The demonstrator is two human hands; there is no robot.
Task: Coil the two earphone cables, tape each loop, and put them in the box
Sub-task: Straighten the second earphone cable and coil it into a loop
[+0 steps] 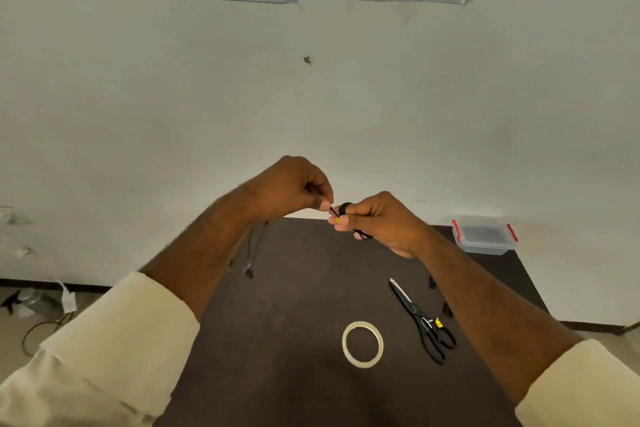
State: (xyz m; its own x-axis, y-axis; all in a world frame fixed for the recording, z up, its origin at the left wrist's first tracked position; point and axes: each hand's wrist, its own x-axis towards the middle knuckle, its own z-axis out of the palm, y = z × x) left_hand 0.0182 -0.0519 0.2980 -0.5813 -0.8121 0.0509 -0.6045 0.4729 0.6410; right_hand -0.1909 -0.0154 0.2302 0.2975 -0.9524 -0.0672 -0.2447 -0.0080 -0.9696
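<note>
Both hands are raised above the far edge of the dark table (311, 305). My right hand (377, 222) grips a black earphone cable (345, 207) wound in a small coil round its fingers, with a yellow bit near the fingertips. My left hand (294, 187) pinches the cable's loose end right beside the coil. More black cable (254, 246) hangs below my left forearm and trails onto the table. The clear plastic box (485, 236) with red clips stands at the table's far right corner. Another piece of black cable (446, 308) shows beside my right forearm.
A roll of clear tape (362, 343) lies flat on the table near me. Black-handled scissors (420, 319) lie to its right, blades pointing away. Printed sheets hang on the white wall (311, 97) behind the table. Cables and clutter lie on the floor at left.
</note>
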